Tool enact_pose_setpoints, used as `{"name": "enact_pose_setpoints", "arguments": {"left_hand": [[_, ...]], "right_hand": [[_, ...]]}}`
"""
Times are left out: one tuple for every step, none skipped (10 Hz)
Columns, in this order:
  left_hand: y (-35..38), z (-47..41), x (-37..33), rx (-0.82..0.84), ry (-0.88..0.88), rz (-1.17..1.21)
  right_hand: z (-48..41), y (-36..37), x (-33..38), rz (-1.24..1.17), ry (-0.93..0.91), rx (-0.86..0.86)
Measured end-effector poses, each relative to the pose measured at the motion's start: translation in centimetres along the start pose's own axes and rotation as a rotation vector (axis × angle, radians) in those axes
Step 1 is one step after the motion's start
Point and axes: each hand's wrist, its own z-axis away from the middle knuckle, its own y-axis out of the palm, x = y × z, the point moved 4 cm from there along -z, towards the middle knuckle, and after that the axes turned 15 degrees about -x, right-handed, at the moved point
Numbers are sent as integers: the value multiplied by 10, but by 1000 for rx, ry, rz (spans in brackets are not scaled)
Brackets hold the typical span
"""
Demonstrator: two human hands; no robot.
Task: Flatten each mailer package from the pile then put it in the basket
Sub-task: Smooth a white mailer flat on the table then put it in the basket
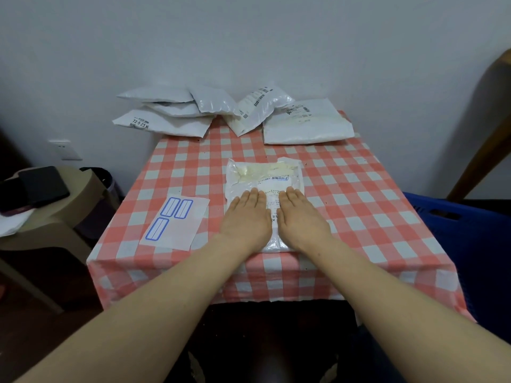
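A white mailer package (262, 175) with a printed label lies flat in the middle of the table. My left hand (247, 217) and my right hand (300, 217) press down on its near half, side by side, palms flat and fingers straight. A pile of several white mailer packages (232, 114) sits along the table's far edge against the wall. The blue basket (453, 217) stands to the right of the table, only partly in view.
The table wears a red-and-white checked cloth (359, 205). A sheet of blue-bordered labels (177, 222) lies left of the mailer. A beige stool (55, 217) carrying dark items stands at the left. A wooden chair back (486, 128) leans at the right.
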Motion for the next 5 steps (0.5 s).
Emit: {"name": "enact_pose_setpoints", "arguments": {"left_hand": [[1, 0, 0, 6, -4, 3], [1, 0, 0, 9, -4, 5], [1, 0, 0, 13, -4, -6], [1, 0, 1, 16, -5, -7], [1, -1, 0, 16, -5, 16]], "right_hand": [[1, 0, 0, 11, 0, 7], [1, 0, 1, 14, -3, 15], [2, -2, 1, 4, 5, 21], [1, -1, 1, -11, 14, 26], [-2, -2, 0, -86, 32, 48]]}}
